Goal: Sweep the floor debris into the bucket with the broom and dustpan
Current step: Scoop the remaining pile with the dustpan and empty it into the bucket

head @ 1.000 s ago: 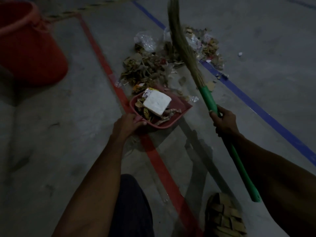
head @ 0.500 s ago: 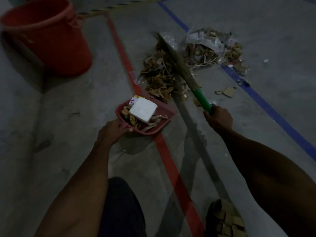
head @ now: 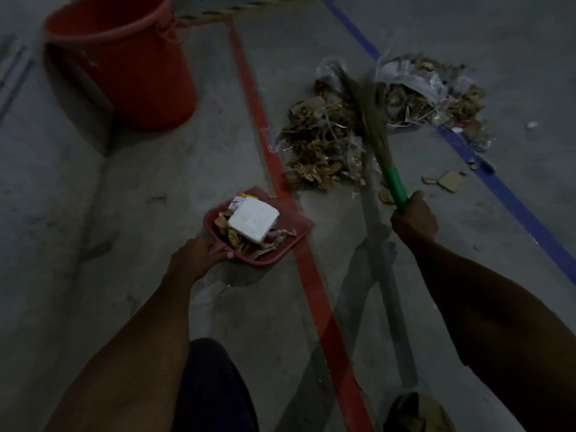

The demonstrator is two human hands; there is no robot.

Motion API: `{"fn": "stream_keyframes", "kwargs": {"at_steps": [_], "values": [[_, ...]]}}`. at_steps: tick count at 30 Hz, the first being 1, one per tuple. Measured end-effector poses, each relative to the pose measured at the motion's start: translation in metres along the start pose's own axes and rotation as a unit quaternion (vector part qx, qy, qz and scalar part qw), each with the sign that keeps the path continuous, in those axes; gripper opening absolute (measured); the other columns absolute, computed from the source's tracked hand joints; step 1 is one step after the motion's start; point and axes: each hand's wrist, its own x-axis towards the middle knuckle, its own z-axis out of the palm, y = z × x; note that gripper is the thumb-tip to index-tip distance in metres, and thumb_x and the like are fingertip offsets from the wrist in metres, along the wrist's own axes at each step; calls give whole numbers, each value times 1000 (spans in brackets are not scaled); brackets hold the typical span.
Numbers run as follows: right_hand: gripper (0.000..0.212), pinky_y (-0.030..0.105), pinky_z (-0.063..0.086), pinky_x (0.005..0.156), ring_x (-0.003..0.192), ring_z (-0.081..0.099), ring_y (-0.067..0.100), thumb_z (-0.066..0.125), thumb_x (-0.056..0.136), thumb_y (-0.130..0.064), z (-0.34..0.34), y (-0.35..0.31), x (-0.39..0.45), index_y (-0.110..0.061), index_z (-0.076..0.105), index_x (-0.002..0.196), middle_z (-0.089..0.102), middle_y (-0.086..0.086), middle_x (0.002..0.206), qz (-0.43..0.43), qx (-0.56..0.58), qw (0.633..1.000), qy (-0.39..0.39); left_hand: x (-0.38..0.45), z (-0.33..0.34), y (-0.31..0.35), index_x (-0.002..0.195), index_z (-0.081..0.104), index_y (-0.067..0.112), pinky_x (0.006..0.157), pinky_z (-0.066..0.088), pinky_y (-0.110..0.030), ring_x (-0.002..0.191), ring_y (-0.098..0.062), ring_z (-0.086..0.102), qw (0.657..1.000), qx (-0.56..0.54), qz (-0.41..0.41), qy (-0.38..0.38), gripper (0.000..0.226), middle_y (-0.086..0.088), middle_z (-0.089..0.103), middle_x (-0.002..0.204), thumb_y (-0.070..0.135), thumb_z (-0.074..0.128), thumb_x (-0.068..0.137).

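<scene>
Looks like mid-sweep: left hand grips the loaded red dustpan, right hand clenches the grass broom over the debris pile. Next job's probably carrying that load to the red bucket.

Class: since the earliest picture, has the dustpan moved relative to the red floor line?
Yes. The dustpan has shifted left across the red floor line, towards the bucket.
</scene>
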Motion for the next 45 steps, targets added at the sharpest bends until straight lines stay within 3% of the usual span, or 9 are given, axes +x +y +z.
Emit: {"fn": "stream_keyframes", "kwargs": {"at_steps": [6,11,14,19,23,26,32,40,45], "values": [[26,54,59,77,89,64,35,61,96,-24,-2,14,7,-17,43,113,58,15,107,-16,55,989,-135,22,3,17,129,60,28,88,51,-41,110,-32,62,1000,-1,11,-8,87,-10,65,124,80,56,59],[33,48,60,65,77,67,35,66,96,-25,-5,33,-3,-14,45,120,60,16,105,-47,81,979,-179,40,9,29,115,65,22,85,51,-41,102,-35,64,1000,26,-10,4,64,-15,67,116,71,67,74],[30,47,60,62,70,66,32,66,96,-26,-9,40,-10,-14,45,115,60,14,101,-85,75,974,-196,49,9,42,118,63,22,89,51,-44,104,-34,63,1000,18,0,2,74,-14,66,118,77,64,68],[28,28,55,49,65,63,23,63,99,-29,-14,36,-20,-21,44,117,59,9,98,-117,69,956,-260,57,15,64,129,58,23,95,49,-46,111,-34,61,1000,19,7,-5,72,-14,62,128,69,69,75],[34,35,58,55,67,62,25,61,98,-38,-16,30,-29,-19,47,122,62,16,99,-105,116,944,-291,52,16,64,128,58,24,92,50,-45,110,-34,61,999,35,5,12,68,-13,62,125,69,66,77],[42,31,53,52,65,59,24,56,100,-48,-16,33,-40,-18,51,128,64,18,96,-85,141,942,-291,46,16,67,130,56,24,93,48,-43,113,-34,59,999,38,13,17,65,-12,61,128,66,64,81],[48,28,46,45,54,51,17,52,103,-42,-19,24,-55,-9,53,139,59,15,85,-94,163,933,-306,39,16,76,127,59,19,89,44,-39,114,-34,58,998,43,17,30,58,-13,61,127,59,65,85],[47,28,42,41,51,49,22,59,99,-41,-37,2,-63,-10,60,135,57,14,73,-170,182,912,-327,36,20,76,136,53,16,97,44,-42,121,-34,55,1000,9,-1,26,73,-15,57,135,65,63,83],[43,29,43,43,53,50,23,58,101,-35,-42,-3,-62,-15,57,139,58,13,73,-180,205,924,-268,30,18,77,139,51,15,101,42,-44,124,-35,53,999,16,-3,30,75,-16,55,136,65,62,84]]}}
